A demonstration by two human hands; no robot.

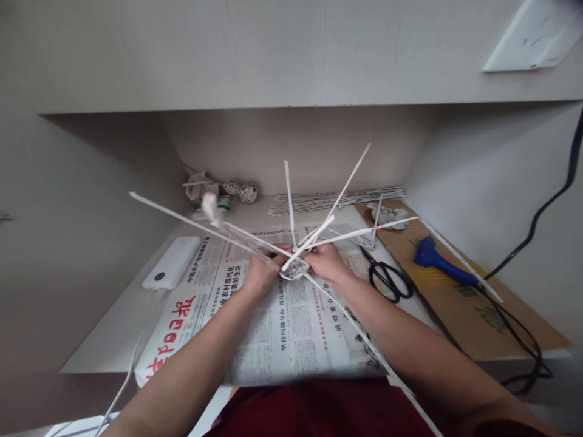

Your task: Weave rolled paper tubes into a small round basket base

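Note:
A small piece woven from rolled paper strips [296, 269] is between my two hands, above the newspaper [291, 340]. Long white strips fan out from it to the left, back and right, and one runs down past my right forearm. My left hand [265, 267] closes on its left side, the fingertips partly hidden behind the strips. From the right, my right hand [328, 261] pinches the piece near its rim. A blurred clear, whitish length stretches up and left from my left hand.
Black-handled scissors [387, 276] lie right of the newspaper. A blue glue gun [444, 264] with a black cord rests on cardboard [483, 315]. A bundle of paper sticks [337, 199] lies at the back. At left sits a white power bank [173, 262] with a cable.

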